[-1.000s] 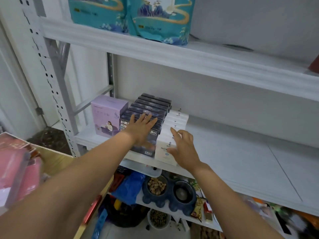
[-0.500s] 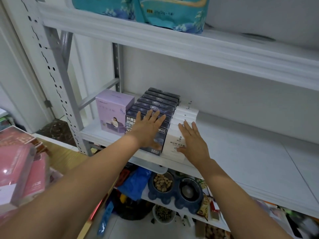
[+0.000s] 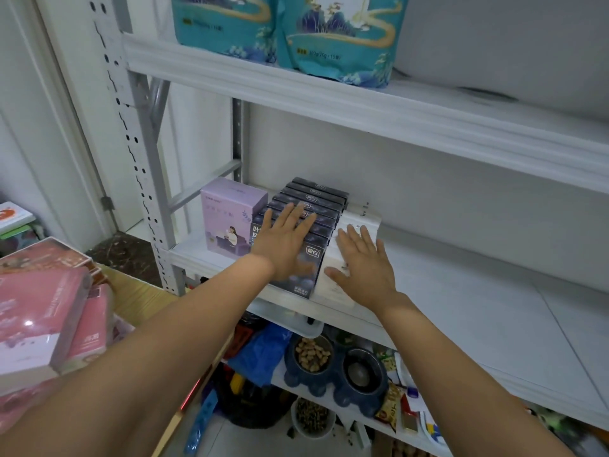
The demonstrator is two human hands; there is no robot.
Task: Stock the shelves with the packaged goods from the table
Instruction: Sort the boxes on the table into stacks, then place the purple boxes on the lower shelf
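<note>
Head view. Both arms are stretched forward and slightly upward to the middle shelf (image 3: 461, 291). A row of dark boxes (image 3: 316, 199) is stood on that shelf, running from its front edge back towards the wall.

The left hand (image 3: 286, 245) is laid palm down on the front end of the dark boxes. Its fingers are held straight and spread over the box tops, and the thumb is set on the foremost box's face. Its grip is wide, and nothing is clasped.

Just right of the dark boxes, and touching them, a row of white boxes (image 3: 359, 217) is seen. The right hand (image 3: 362, 268) is laid flat on these, fingers straight and fanned, thumb pointed towards the dark boxes. This grip is likewise wide, with nothing enclosed.

Just left of the dark boxes a lilac box (image 3: 227, 216) is stood upright. Above them, on the next shelf, two teal bags (image 3: 339, 34) are placed. Below them, on a lower shelf, two bowls (image 3: 333, 367) are seen side by side. Well to their left and lower, pink boxes (image 3: 43, 318) are piled on the bench (image 3: 141, 295), beside the left forearm.
</note>
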